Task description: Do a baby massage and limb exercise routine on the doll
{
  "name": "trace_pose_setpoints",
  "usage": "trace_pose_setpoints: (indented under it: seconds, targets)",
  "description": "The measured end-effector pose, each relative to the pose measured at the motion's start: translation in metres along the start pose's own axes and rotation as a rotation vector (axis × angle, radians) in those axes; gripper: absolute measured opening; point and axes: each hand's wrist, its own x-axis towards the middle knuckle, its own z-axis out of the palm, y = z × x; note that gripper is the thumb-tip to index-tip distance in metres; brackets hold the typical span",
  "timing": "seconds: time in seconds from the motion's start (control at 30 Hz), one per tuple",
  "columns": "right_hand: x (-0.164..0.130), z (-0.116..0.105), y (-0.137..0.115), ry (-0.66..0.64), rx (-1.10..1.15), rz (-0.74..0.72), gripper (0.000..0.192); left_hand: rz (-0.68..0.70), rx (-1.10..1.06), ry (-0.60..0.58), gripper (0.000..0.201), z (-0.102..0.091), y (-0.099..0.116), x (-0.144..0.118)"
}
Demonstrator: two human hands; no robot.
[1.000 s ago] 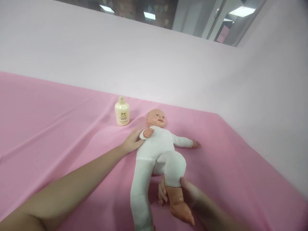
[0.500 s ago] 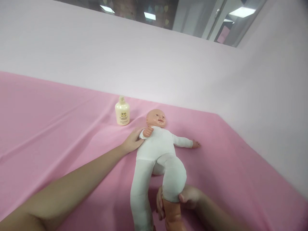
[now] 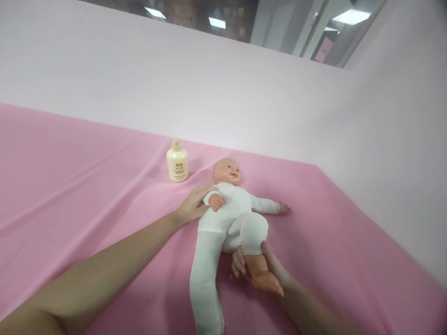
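On pink sheet (image 3: 87, 186): right hand (image 3: 256, 267) wrapped around doll (image 3: 228, 214) ankle; left hand (image 3: 191, 204) loosely cups doll shoulder.

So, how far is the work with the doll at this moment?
Done: the doll lies face up on the pink sheet. In hand: the right hand grips its bent leg at the ankle, knee pushed toward the belly; the left hand steadies the shoulder. Left, it seems: the other leg lies straight, and the bottle stands untouched.

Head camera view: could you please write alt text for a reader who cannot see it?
A baby doll lies face-up on a pink cloth; the left hand touches its shoulder, the right hand holds its bent leg. A cream bottle stands behind.
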Motion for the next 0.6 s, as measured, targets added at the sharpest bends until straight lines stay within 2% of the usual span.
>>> trace_pose_setpoints:
  seconds: [0.33,0.5,0.6]
  targets:
    - [0.0032,-0.0082,0.0044,0.013,0.014,0.016,0.079,-0.015,-0.004,0.006,0.045,-0.0015,0.0027,0.0021]
    - [0.0041,-0.0116,0.0071,-0.063,-0.006,-0.014,0.083,-0.007,-0.009,0.0,0.044,-0.0014,0.0026,0.0023]
    - [0.0036,-0.0099,0.0072,0.019,-0.04,0.003,0.084,-0.019,-0.012,0.004,0.044,-0.0009,0.002,0.0016]
